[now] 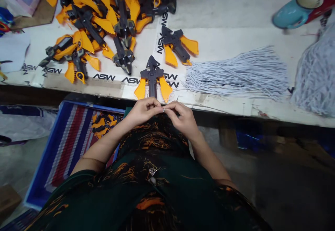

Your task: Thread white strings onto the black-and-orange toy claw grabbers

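Observation:
My left hand (147, 111) and my right hand (182, 118) meet at the table's front edge, fingertips pinched together. Between them shows a small piece of white cord (164, 110), mostly hidden by the fingers. Just beyond lies a black toy part with orange wings (152, 75), its pointed end facing away from me and its near end close to my left fingers. Another black and orange part (176, 45) rests farther back to the right. A bundle of thin white cords (238, 73) is spread on the table to the right.
Many black and orange parts (86, 24) are heaped at the back left. A teal mug (290, 14) lies tilted at the back right, near a second cord bundle (316, 73). A blue-rimmed crate (44, 164) stands below the table at the left.

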Tool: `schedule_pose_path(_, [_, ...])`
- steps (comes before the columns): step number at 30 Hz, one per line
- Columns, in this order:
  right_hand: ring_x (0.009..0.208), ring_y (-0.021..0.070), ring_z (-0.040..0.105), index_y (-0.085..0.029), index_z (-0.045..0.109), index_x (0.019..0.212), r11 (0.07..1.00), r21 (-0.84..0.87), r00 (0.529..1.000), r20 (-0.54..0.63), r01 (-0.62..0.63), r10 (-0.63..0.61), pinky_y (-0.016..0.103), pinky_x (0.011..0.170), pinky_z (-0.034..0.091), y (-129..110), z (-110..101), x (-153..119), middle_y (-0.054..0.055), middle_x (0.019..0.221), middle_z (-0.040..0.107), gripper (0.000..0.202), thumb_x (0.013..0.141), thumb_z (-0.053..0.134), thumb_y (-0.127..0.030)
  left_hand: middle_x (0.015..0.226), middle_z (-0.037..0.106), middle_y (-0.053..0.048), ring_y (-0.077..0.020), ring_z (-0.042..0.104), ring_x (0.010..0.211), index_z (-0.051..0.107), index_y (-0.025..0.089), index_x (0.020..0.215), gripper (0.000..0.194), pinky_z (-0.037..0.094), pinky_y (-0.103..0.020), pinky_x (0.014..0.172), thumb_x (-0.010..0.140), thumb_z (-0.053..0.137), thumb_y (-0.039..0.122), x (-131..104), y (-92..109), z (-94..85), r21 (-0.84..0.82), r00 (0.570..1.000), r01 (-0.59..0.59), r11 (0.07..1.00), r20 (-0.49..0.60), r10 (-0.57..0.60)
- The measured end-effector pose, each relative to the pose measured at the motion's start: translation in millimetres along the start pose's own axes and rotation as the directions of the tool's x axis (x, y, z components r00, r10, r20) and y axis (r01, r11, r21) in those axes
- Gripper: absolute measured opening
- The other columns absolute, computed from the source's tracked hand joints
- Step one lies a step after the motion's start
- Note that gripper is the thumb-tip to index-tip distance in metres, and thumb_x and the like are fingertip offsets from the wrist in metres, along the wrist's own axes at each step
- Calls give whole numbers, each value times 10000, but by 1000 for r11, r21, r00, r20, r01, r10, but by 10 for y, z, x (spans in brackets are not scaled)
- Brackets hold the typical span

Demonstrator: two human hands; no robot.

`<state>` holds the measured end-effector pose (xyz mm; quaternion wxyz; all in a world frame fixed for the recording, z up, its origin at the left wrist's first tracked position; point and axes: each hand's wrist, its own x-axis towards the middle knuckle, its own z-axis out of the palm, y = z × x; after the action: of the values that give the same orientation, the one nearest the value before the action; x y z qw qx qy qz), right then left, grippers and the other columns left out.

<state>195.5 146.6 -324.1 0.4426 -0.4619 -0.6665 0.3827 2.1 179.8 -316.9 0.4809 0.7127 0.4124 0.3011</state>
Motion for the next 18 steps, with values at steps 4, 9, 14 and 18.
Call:
schedule_pose_path(4, [584, 109, 557, -185, 726, 829, 938, 163, 926, 279, -307, 254, 238, 555, 428, 44, -93, 38, 15, 726, 709, 213, 860, 687, -392, 785, 666, -36, -127, 591, 707, 668, 166, 819, 327, 456, -255, 666, 976, 575, 437, 15, 19, -102, 315, 953, -302, 900, 134, 273])
schedule_pose_path(9, [516, 78, 490, -176, 665, 762, 819, 322, 863, 350, -475, 363, 212, 505, 398, 98, -28, 42, -8, 648, 658, 275, 771, 732, -442, 798, 692, -36, -130, 619, 713, 667, 176, 862, 279, 474, -260, 675, 968, 596, 424, 4, 21, -116, 400, 917, -394, 828, 116, 381])
schedule_pose_path(14, [527, 91, 454, -203, 622, 745, 922, 196, 939, -21, -333, 344, 221, 507, 380, 104, 136, 2, -41, 591, 552, 179, 786, 670, -370, 864, 731, -59, -146, 664, 776, 696, 170, 918, 184, 500, -284, 736, 982, 581, 299, -48, -12, 60, 465, 926, -296, 834, -73, 370])
schedule_pose_path(18, [523, 97, 463, -218, 624, 766, 985, -63, 976, -158, -160, 148, 246, 550, 406, 92, 188, -43, -37, 609, 539, 95, 830, 625, -288, 776, 709, -39, -140, 624, 685, 676, 159, 842, 157, 469, -281, 695, 939, 566, 216, -58, 8, 168, 552, 927, -212, 806, -149, 345])
